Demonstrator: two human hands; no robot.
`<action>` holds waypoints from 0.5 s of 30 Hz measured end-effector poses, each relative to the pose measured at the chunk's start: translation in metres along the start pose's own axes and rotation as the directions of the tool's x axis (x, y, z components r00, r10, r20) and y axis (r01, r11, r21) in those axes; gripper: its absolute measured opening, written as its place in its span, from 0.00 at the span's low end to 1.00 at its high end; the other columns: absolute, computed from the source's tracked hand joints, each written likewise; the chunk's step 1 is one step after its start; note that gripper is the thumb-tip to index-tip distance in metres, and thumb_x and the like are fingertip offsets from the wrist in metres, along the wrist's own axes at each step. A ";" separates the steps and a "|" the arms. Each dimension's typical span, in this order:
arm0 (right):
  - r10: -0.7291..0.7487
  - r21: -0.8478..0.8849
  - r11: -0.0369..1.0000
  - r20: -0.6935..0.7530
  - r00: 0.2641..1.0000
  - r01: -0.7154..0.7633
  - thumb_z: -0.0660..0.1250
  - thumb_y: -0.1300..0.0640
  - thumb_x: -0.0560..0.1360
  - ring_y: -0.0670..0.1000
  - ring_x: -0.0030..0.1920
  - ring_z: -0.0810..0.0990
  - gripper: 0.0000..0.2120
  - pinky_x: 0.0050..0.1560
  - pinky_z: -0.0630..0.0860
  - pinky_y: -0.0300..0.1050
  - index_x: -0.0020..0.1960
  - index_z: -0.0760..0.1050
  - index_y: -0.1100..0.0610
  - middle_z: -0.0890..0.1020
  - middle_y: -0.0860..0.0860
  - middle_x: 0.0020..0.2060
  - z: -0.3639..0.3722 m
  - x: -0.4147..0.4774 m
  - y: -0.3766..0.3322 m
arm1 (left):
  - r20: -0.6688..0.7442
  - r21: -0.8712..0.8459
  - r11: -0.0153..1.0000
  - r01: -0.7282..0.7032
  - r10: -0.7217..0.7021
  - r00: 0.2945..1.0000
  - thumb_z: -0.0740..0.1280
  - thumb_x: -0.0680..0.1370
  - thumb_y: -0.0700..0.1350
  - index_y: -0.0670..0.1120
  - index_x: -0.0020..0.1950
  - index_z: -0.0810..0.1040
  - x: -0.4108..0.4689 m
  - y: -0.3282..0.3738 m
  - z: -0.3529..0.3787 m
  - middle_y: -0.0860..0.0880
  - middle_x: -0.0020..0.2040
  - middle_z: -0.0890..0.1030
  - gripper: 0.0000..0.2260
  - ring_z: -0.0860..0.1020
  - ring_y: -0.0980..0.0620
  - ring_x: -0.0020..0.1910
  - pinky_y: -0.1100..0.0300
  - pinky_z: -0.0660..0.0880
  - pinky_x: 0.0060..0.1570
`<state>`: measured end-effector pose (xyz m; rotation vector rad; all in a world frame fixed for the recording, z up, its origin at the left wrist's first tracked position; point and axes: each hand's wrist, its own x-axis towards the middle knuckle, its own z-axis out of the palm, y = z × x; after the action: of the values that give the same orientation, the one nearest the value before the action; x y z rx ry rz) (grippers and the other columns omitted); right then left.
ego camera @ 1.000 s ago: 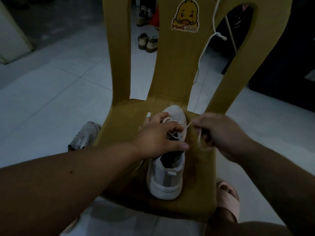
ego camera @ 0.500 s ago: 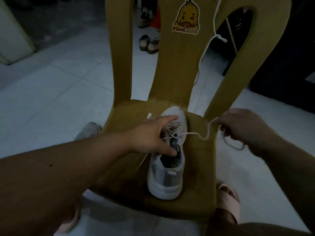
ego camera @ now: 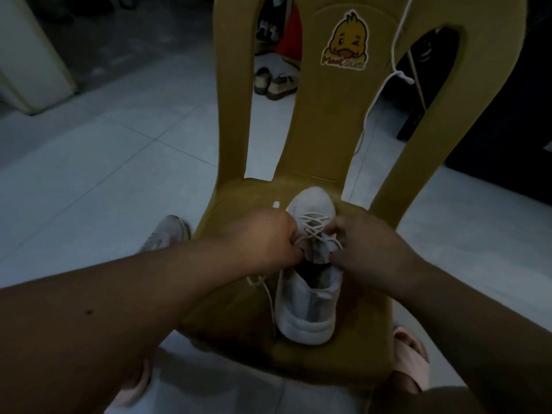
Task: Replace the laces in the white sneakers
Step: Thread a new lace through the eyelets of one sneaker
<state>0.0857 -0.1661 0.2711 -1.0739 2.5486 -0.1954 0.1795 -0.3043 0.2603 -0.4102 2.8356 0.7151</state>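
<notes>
A white sneaker (ego camera: 307,306) stands on the seat of a yellow plastic chair (ego camera: 239,210), toe toward the backrest. A white lace (ego camera: 313,225) crosses several times over its front. My left hand (ego camera: 268,240) is closed on the lace at the sneaker's left side, and a loose end (ego camera: 268,297) trails down over the seat. My right hand (ego camera: 367,246) pinches the lace at the right side of the tongue. A second white sneaker (ego camera: 165,237) lies on the floor left of the chair. Another white lace (ego camera: 385,88) hangs over the backrest.
The chair's backrest carries a duck sticker (ego camera: 346,43). Sandals (ego camera: 274,82) sit on the tiled floor behind the chair. My feet in pink slippers (ego camera: 412,357) are by the chair's front edge. A pale cabinet (ego camera: 33,55) stands at far left.
My right hand had pulled the lace out to the right and has come back to the sneaker. My left hand shifted from pressing on the tongue to gripping the lace on the left.
</notes>
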 end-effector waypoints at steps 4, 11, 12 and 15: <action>-0.081 -0.048 0.995 0.019 0.997 0.082 0.66 0.52 0.76 0.42 0.40 0.74 0.09 0.36 0.68 0.36 0.54 0.80 0.47 0.79 0.44 0.44 -0.007 0.010 0.006 | -0.043 -0.033 0.999 -0.007 0.006 0.999 0.67 0.74 0.47 0.45 0.36 0.79 -0.013 0.002 0.008 0.47 0.35 0.79 0.08 0.74 0.53 0.32 0.64 0.67 0.28; -0.206 -0.232 0.945 0.119 0.971 0.229 0.64 0.49 0.77 0.48 0.57 0.75 0.09 0.61 0.69 0.53 0.55 0.79 0.41 0.80 0.41 0.55 -0.018 0.020 0.002 | -0.116 -0.119 0.992 -0.040 0.026 0.993 0.66 0.75 0.56 0.49 0.41 0.80 -0.018 0.005 0.015 0.51 0.36 0.79 0.12 0.76 0.56 0.34 0.62 0.73 0.33; -0.219 -0.223 0.945 0.109 0.970 0.238 0.64 0.50 0.77 0.48 0.57 0.76 0.09 0.61 0.69 0.53 0.55 0.79 0.41 0.80 0.41 0.55 -0.021 0.020 0.001 | -0.117 -0.139 0.990 -0.034 0.018 0.993 0.67 0.73 0.60 0.53 0.44 0.78 -0.017 0.001 0.009 0.55 0.39 0.78 0.11 0.76 0.57 0.38 0.61 0.74 0.36; -0.257 -0.276 0.919 0.119 0.959 0.280 0.63 0.54 0.77 0.48 0.58 0.75 0.12 0.63 0.67 0.52 0.56 0.78 0.40 0.79 0.42 0.56 -0.026 0.020 -0.005 | -0.103 0.017 0.997 -0.075 0.076 0.992 0.71 0.64 0.66 0.59 0.60 0.71 -0.014 -0.016 -0.006 0.58 0.55 0.71 0.28 0.69 0.55 0.57 0.60 0.70 0.49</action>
<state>0.0657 -0.1842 0.2902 -1.5117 2.3986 0.1573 0.1970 -0.3174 0.2618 -0.3493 2.9655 0.7080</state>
